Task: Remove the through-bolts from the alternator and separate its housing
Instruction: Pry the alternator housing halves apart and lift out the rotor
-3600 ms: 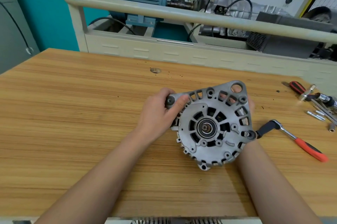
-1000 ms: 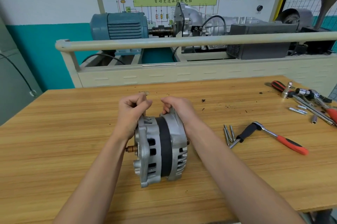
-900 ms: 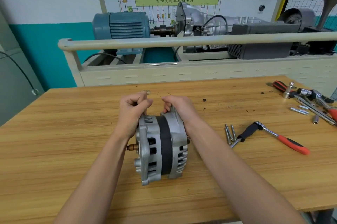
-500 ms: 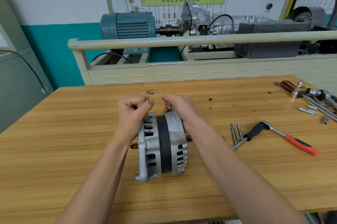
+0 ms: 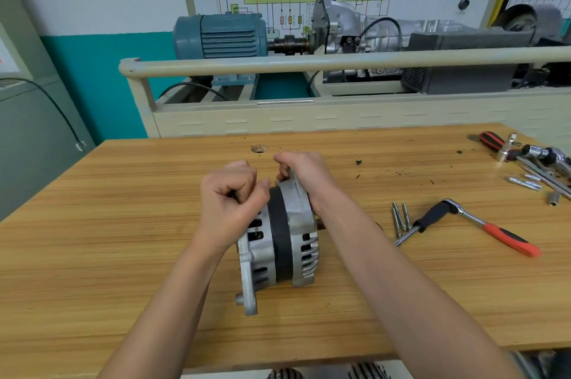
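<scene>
The alternator [image 5: 278,249] stands on edge on the wooden bench [image 5: 123,224], its silver housing halves either side of a dark stator band. My left hand [image 5: 231,196] grips the top of the left housing half with curled fingers. My right hand [image 5: 304,174] grips the top of the right half, fingers hooked over its rim. Three removed through-bolts [image 5: 400,219] lie on the bench to the right, apart from the alternator.
A ratchet wrench [image 5: 482,225] with a red and black handle lies right of the bolts. More tools and sockets [image 5: 531,162] sit at the far right edge. A cream rail and a training rig with a blue motor [image 5: 219,35] stand behind the bench.
The alternator was lying face up in both hands, then stood on edge. Over the last second both hands keep their grip on top and the left half tilts slightly.
</scene>
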Demonstrator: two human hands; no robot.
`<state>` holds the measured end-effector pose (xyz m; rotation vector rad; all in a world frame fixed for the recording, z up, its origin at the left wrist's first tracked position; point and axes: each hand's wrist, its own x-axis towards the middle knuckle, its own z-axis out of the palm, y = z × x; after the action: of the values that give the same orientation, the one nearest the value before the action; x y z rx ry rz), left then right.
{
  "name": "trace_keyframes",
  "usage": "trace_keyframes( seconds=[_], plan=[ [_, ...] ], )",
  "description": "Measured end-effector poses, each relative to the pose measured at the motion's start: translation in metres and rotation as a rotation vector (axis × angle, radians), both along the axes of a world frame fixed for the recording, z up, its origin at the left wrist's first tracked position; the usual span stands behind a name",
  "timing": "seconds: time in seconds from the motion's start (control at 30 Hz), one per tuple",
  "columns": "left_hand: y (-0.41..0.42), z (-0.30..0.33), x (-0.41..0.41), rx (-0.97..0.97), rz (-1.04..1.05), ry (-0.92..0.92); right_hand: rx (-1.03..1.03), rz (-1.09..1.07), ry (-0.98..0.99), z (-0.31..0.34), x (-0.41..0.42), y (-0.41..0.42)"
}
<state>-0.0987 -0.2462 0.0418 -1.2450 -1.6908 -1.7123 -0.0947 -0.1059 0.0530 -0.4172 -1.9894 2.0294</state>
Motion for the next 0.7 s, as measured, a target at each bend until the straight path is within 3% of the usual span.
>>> trace_keyframes(
  seconds=[0.13,0.2,0.27,0.33,0.47,0.7],
  plan=[
    [-0.007,0.006,-0.001,-0.107,0.097,-0.202,0.054,-0.011,0.016,0.0,0.004,-0.003],
    [-0.001,0.005,0.001,-0.112,0.204,-0.477,0.067,0.001,0.046,0.0,0.007,-0.003],
    [0.005,0.005,0.004,-0.074,0.132,-0.863,0.072,0.051,0.063,-0.001,0.01,-0.001],
    [0.004,0.006,0.005,-0.046,0.07,-1.032,0.046,0.108,0.073,-0.003,0.011,-0.001],
    [0.003,0.009,0.012,-0.011,0.143,-0.931,-0.046,0.139,0.14,-0.009,0.018,0.0],
    [0.006,0.008,0.024,0.062,0.095,-0.83,-0.161,0.156,0.265,-0.021,0.027,0.004]
  ],
)
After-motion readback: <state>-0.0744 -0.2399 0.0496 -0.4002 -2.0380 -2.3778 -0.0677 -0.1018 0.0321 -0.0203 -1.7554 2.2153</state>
